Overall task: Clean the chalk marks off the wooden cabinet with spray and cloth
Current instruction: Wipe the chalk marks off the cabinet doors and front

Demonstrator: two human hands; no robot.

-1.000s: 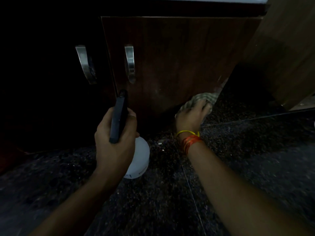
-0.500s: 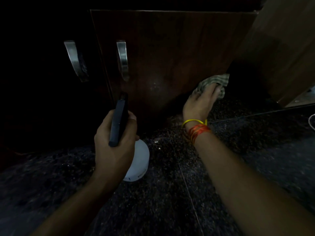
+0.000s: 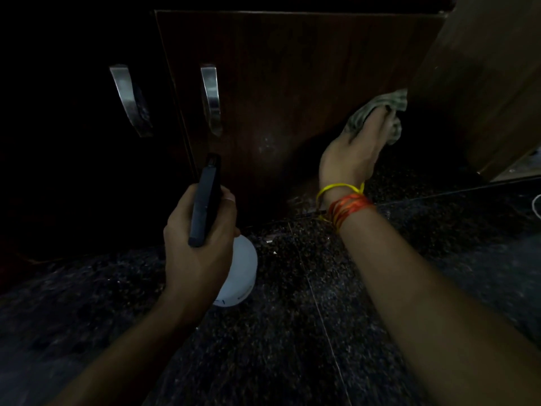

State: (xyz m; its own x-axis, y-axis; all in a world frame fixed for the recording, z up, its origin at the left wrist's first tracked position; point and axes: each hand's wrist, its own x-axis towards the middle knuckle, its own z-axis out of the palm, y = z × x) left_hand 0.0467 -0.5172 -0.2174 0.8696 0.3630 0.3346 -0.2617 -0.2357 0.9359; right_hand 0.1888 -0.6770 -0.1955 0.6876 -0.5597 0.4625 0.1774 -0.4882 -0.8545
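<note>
Dim light falls over a dark speckled stone floor (image 3: pixel 292 332) that runs up to the foot of the wooden cabinet (image 3: pixel 292 68). Its right door is reddish brown with a curved metal handle (image 3: pixel 210 98) near its left edge; a second handle (image 3: pixel 130 99) sits on the neighbouring door, which is almost lost in shadow. Faint pale smudges show low on the right door, between the handle and my right hand; I cannot tell whether they are chalk.

My left hand (image 3: pixel 196 244) grips the spray bottle (image 3: pixel 237 273) by its neck, fingers curled round it just under the dark trigger head (image 3: pixel 206 200), which points up toward the cabinet door. The white body of the bottle hangs below my hand, over the floor, close in front of the door but apart from it.

My right hand (image 3: pixel 351 153) reaches forward to the lower right corner of the door and presses the cloth (image 3: pixel 377 109) against the wood. The cloth is a greenish checked rag, bunched under and beyond my fingers, with its far end at the door's right edge beside a lighter wooden panel (image 3: pixel 483 83). Whether my fingers curl round the rag or lie flat on it is hard to make out. Yellow and orange-red threads (image 3: pixel 345 200) circle that wrist.
</note>
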